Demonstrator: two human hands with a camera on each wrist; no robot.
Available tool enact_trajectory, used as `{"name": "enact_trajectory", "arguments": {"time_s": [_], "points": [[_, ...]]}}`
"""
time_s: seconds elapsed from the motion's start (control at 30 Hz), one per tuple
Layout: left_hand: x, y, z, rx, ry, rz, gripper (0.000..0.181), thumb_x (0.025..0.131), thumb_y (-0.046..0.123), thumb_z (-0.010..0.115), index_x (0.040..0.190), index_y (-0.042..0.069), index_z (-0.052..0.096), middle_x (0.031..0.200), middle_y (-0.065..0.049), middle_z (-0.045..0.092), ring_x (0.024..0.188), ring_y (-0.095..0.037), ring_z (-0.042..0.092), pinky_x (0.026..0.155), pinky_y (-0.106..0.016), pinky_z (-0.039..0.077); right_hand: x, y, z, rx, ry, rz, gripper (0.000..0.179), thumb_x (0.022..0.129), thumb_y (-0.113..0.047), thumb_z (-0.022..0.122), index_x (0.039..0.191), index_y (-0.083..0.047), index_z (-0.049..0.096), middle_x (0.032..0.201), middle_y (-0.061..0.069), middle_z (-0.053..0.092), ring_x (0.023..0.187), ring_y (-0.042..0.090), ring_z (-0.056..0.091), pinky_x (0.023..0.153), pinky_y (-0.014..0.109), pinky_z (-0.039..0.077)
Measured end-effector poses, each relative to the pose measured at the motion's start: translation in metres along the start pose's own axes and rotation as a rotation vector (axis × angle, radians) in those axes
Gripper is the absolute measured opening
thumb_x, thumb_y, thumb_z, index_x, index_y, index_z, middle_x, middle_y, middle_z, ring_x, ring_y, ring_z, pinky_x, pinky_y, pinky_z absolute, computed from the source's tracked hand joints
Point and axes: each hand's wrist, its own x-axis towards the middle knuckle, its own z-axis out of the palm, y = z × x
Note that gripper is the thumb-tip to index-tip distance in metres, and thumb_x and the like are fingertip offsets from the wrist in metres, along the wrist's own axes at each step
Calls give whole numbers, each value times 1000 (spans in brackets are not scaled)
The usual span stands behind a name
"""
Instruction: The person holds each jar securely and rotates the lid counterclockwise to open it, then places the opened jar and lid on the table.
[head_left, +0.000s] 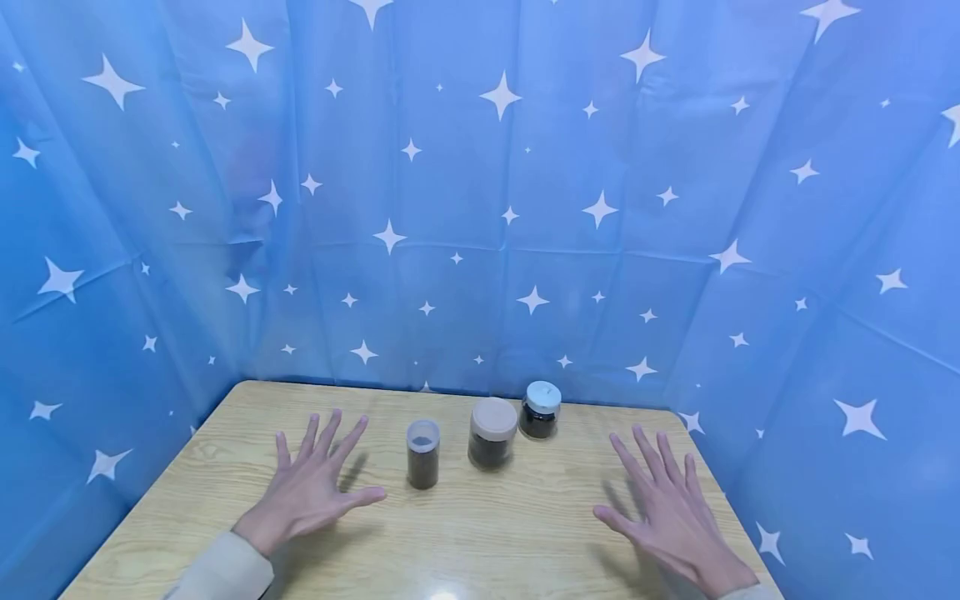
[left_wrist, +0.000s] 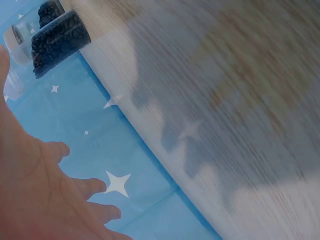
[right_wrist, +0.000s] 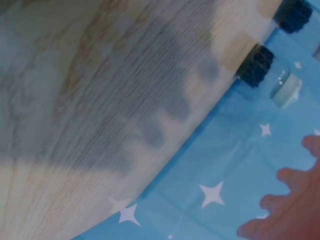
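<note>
My left hand (head_left: 306, 493) hovers over the left part of the table with fingers spread, holding nothing. To its right stands a slim clear jar (head_left: 423, 457) with a translucent lid and dark contents. A wider jar (head_left: 492, 435) with a pale pinkish lid is in the middle, partly filled with something dark. Behind it on the right stands a small jar (head_left: 541, 410) with a light blue lid, also holding dark contents. Over the right part of the table, my right hand (head_left: 667, 512) is spread and holds nothing. In the left wrist view, dark bean-like pieces show inside the slim jar (left_wrist: 61, 42).
The light wood table (head_left: 495, 533) has its back edge just behind the jars. A blue curtain (head_left: 465, 192) with white stars surrounds it at the back and both sides. Shadows of both hands fall on the tabletop.
</note>
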Motion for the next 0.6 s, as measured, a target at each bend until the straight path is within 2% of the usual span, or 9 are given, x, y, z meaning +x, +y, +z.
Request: {"name": "enact_trajectory", "arguments": {"time_s": [0.2,0.37,0.6], "points": [[1,6,3,-22,-12,-9,111,97,84,73,185,30,32,194,-24,19,177,-63,11,128,-99,-4,2,-2,2,22,4,-10,110,99,-70,79,187,-36,22,196,18,20,177,62,18,139,87,2],[2,12,5,-28,-21,-11,111,98,85,72,185,30,31,193,-22,21,177,-62,14,130,-98,-1,5,-4,0,33,5,-12,108,100,-69,79,187,-35,24,195,18,22,174,64,23,135,91,16],[8,22,10,-77,-84,-20,116,97,89,70,187,33,24,194,-20,21,178,-59,16,131,-97,4,10,-6,0,55,10,-23,106,102,-66,79,187,-33,26,193,21,26,173,65,26,134,90,20]]}}
